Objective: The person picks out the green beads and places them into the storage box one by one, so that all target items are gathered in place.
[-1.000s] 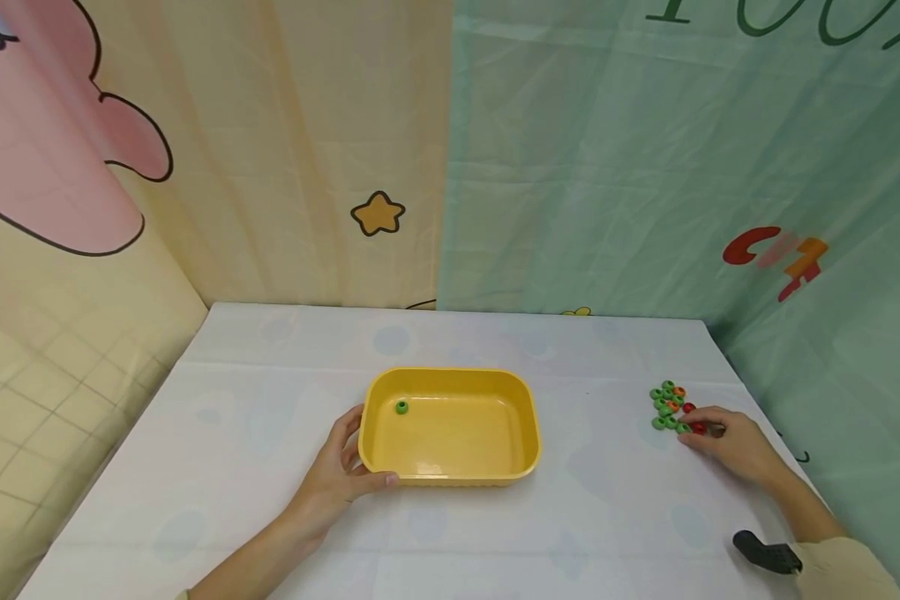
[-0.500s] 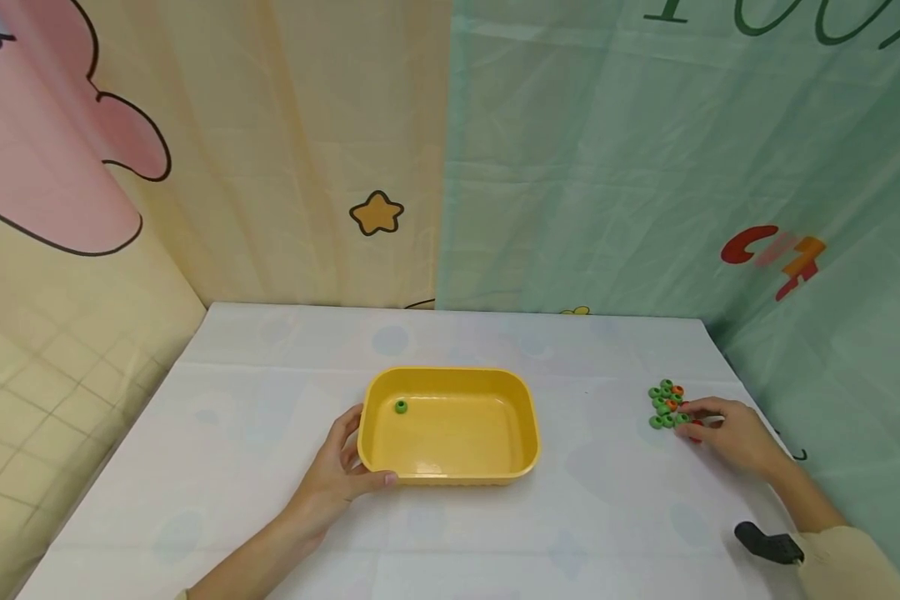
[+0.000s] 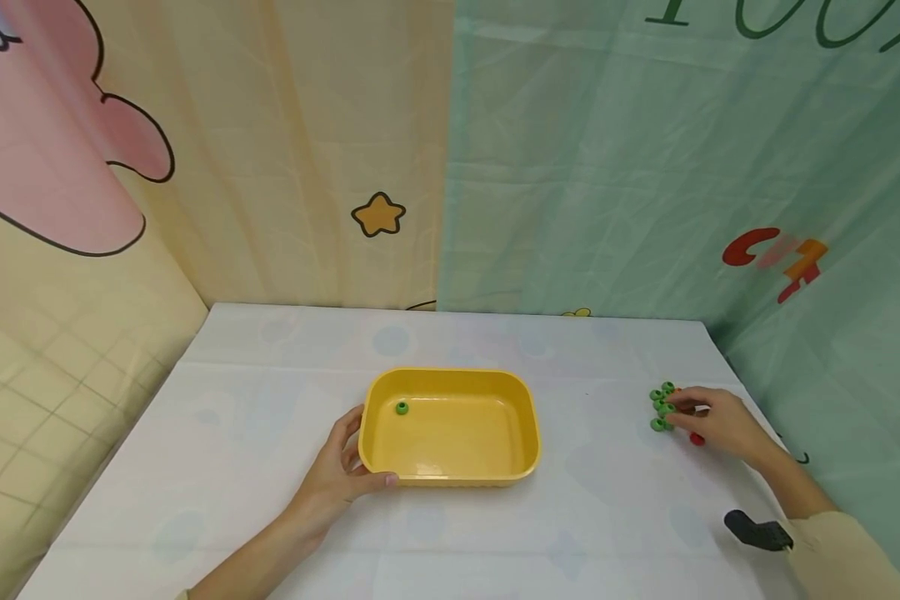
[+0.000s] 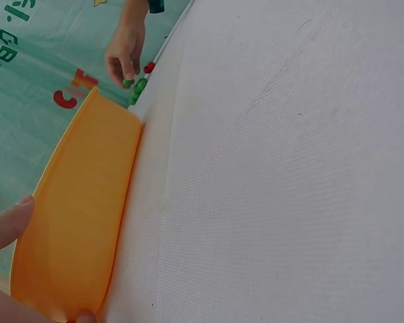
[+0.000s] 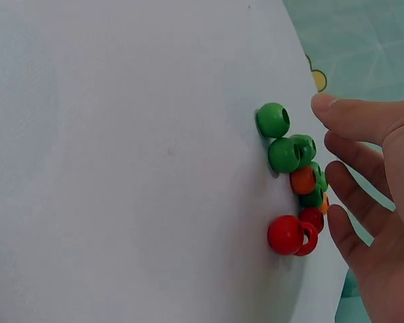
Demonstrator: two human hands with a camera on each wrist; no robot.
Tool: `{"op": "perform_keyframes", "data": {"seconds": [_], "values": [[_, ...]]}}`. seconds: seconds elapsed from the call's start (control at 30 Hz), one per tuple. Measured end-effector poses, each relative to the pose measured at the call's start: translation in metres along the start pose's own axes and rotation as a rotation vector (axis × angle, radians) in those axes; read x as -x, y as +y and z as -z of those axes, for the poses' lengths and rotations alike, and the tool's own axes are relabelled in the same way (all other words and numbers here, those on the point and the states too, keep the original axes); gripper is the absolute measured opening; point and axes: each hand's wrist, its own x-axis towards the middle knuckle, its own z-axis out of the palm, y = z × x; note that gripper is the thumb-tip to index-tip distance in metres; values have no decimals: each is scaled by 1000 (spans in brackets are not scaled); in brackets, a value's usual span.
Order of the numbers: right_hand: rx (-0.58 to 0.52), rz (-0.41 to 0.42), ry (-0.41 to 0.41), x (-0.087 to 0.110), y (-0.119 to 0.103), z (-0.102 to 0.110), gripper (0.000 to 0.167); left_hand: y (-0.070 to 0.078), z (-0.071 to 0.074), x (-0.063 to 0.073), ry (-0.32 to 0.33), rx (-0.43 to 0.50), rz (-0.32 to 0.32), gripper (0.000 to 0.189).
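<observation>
A yellow rectangular tray (image 3: 457,442) stands on the table in the head view, with one green bead (image 3: 402,408) inside near its left end. My left hand (image 3: 341,471) grips the tray's left side, thumb at the front edge; the left wrist view shows the thumb on the rim. At the right, my right hand (image 3: 723,421) is over a cluster of green, orange and red beads. In the right wrist view its thumb and fingers stand apart beside the green beads (image 5: 284,155), with no bead visible between them. A red bead (image 5: 285,234) lies nearer the palm side.
A white patterned cloth covers the table (image 3: 307,367). Printed curtains, one yellowish (image 3: 292,167) and one green (image 3: 585,167), hang behind it and along the sides. A black piece (image 3: 757,531) sticks out by my right sleeve.
My right hand has shifted slightly left and away from me, from the red beads to over the green ones. The left hand and tray have stayed put.
</observation>
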Motion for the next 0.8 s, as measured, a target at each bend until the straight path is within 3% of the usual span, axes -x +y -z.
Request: {"op": "perform_keyframes", "data": {"seconds": [0.4, 0.8], "values": [[-71, -8, -59, -19, -22, -4, 33, 1, 0, 1, 5, -6, 3, 109], [-84, 64, -96, -40, -41, -21, 25, 1, 0, 1, 6, -4, 4, 109]]}}
